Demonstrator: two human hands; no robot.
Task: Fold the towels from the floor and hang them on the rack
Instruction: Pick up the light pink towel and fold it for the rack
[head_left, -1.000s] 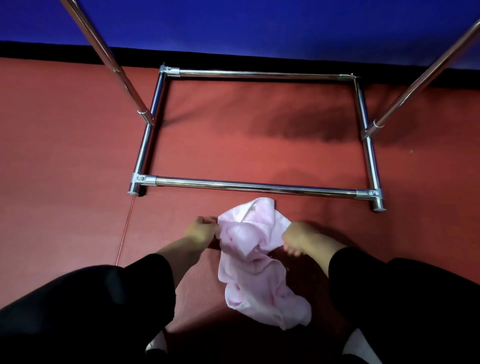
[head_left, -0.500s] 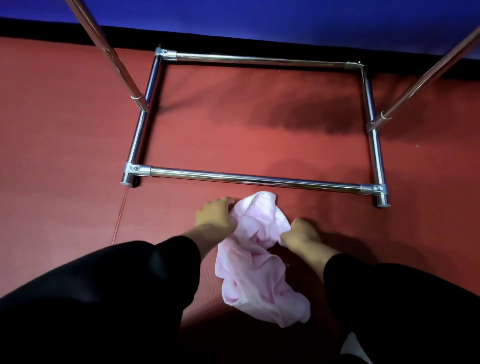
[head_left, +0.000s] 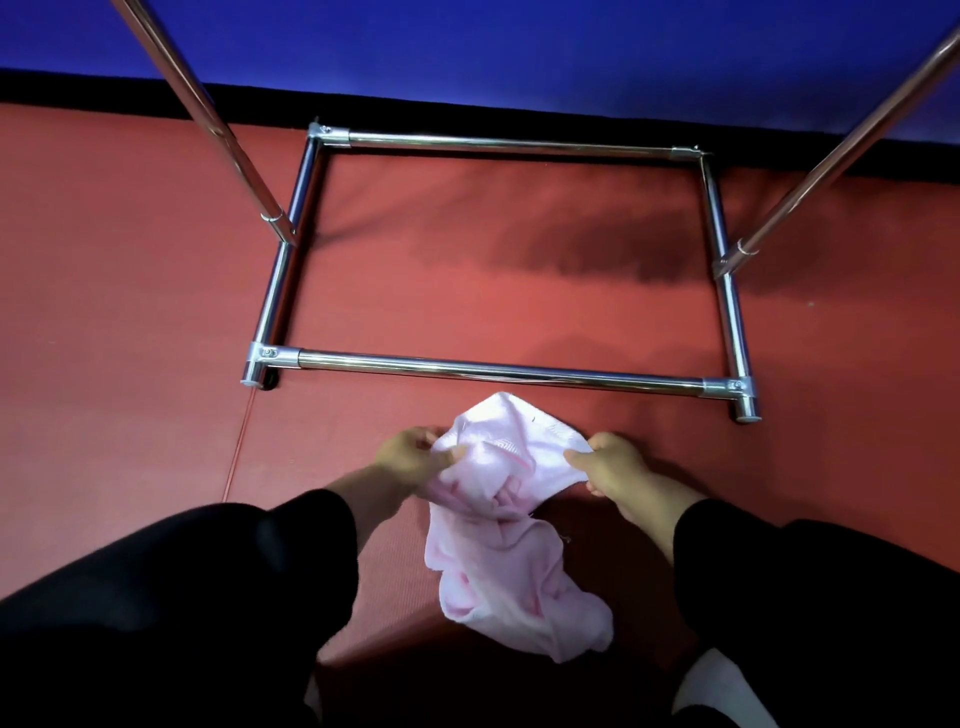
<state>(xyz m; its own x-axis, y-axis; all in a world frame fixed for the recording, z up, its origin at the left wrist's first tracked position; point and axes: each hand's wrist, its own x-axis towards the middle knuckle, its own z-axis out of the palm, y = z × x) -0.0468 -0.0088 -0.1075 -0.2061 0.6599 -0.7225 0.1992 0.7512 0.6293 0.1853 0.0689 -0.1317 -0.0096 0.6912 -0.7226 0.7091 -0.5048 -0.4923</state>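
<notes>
Pink towel (head_left: 506, 525) hangs crumpled between both hands, just in front of the rack's (head_left: 498, 371) near chrome base bar, its lower end bunched on the red floor mat (head_left: 130, 312). The left hand (head_left: 413, 454) pinches the towel's upper left edge between thumb and fingers; the right hand (head_left: 615, 462) pinches the upper right edge the same way. Black sleeves (head_left: 779, 582) cover both arms. Two slanted rack poles rise toward the blue wall (head_left: 493, 47).

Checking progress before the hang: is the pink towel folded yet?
Not folded: the pink towel is bunched and twisted between both hands.
</notes>
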